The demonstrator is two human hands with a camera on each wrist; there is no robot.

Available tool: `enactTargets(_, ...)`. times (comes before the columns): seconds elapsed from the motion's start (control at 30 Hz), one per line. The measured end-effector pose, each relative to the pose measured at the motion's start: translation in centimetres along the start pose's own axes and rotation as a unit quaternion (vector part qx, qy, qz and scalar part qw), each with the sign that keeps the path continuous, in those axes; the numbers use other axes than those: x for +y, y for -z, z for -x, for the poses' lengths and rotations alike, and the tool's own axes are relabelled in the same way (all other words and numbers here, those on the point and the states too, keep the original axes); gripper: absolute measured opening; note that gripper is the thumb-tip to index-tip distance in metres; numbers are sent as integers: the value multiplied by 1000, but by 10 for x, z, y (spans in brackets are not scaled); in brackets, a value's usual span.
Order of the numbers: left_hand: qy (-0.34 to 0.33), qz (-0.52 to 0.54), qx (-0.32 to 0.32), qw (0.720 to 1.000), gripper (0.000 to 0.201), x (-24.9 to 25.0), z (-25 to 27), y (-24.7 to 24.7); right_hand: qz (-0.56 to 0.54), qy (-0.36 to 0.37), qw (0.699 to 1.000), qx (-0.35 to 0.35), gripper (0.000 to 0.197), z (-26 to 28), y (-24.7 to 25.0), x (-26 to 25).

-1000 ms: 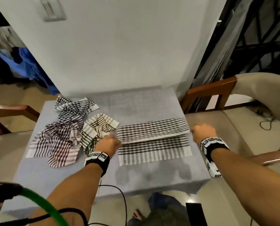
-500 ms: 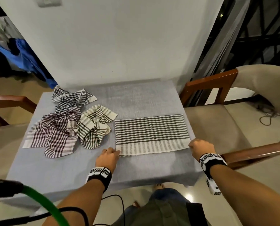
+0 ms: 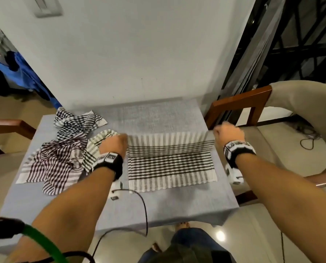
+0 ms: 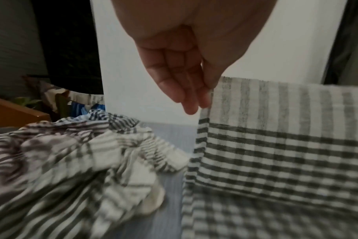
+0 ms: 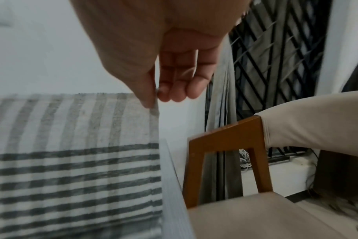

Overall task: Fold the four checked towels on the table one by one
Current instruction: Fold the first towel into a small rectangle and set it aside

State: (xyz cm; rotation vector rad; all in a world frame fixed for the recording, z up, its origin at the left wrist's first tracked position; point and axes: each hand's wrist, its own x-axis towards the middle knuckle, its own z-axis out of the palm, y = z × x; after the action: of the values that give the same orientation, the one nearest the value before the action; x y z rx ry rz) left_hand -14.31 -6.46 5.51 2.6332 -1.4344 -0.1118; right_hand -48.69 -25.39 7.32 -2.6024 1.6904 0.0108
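Observation:
A dark checked towel [image 3: 169,168] with a striped border lies on the grey table [image 3: 158,205], its near part flat. Its far flap [image 3: 167,142] stands raised, stretched between my hands. My left hand [image 3: 113,146] pinches the flap's left corner [image 4: 217,90] between thumb and fingertips [image 4: 191,106]. My right hand [image 3: 227,133] pinches the right corner [image 5: 154,111] the same way. Three crumpled towels lie at the left: a black checked one [image 3: 73,123], a maroon checked one [image 3: 52,164] and an olive striped one [image 3: 94,147], just beside my left wrist.
A white wall stands right behind the table. A wooden chair [image 3: 241,103] with beige cushions sits close on the right, another chair's arm [image 3: 8,124] on the left. A black cable [image 3: 141,202] trails over the table's near edge.
Half a second ago the towel lay flat and doubled with both hands at its near edge. Both hands have since risen and moved away from me, lifting a striped edge upright.

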Motion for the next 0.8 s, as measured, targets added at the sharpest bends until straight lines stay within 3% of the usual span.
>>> enactTargets(0.1, 42, 59, 83, 994, 21, 16, -39, 37, -70, -35, 993, 87, 23, -34, 34, -2)
enactTargets(0.23, 26, 84, 110, 990, 24, 16, -39, 32, -82, -35, 993, 71, 24, -31, 30, -3)
enactTargets(0.5, 15, 95, 13, 995, 33, -31, 41, -59, -69, -35, 997, -31, 26, 49, -46, 9)
enactTargets(0.8, 28, 132, -76, 988, 29, -50, 100, -109, -60, -55, 995, -53, 22, 114, -107, 11)
